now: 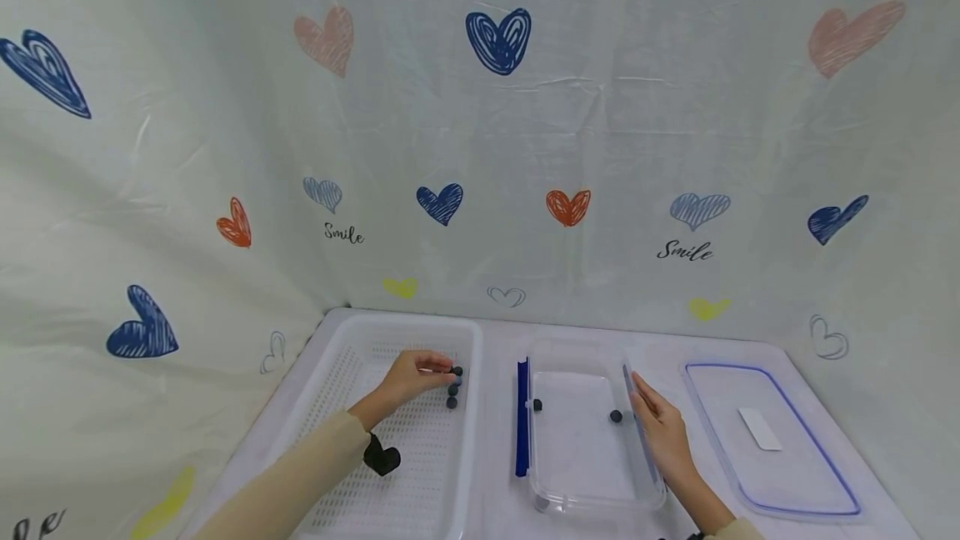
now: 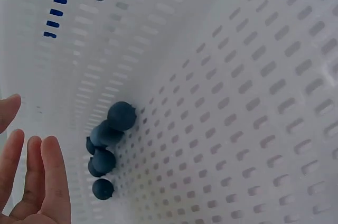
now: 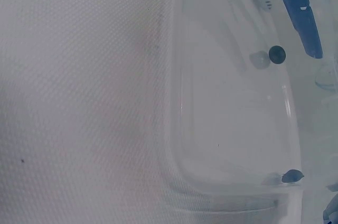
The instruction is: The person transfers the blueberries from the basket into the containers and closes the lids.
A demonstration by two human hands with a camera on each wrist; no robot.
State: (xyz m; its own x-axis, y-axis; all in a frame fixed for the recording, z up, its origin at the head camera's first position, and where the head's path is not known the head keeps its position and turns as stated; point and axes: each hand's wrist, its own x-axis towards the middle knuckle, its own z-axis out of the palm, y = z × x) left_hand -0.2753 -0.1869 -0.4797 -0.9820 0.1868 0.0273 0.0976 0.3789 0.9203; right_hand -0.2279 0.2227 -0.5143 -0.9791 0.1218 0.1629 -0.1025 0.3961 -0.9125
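Your sleeves sit nearest, beige, both arms reaching in from the near edge. Your left hand is inside the white perforated basket on the left, fingertips at a small cluster of dark round berries bunched against the basket's right wall. In the left wrist view the fingers look straight and relaxed, apart from the berries, holding nothing; the head view is too small to confirm contact. Berries are matte, blue-black, smooth spheres; they gather in the corner where the slotted floor curves up into the wall.

Your right hand lies flat along the right rim of the clear plastic container in the middle, fingers extended, likely steadying it. Two berries sit inside it: one near your right fingers, one by the left side. A blue clip strip runs along its left edge.

Far right on the white worktop lies the clear blue-rimmed lid, flat. A heart-print cloth backs everything.
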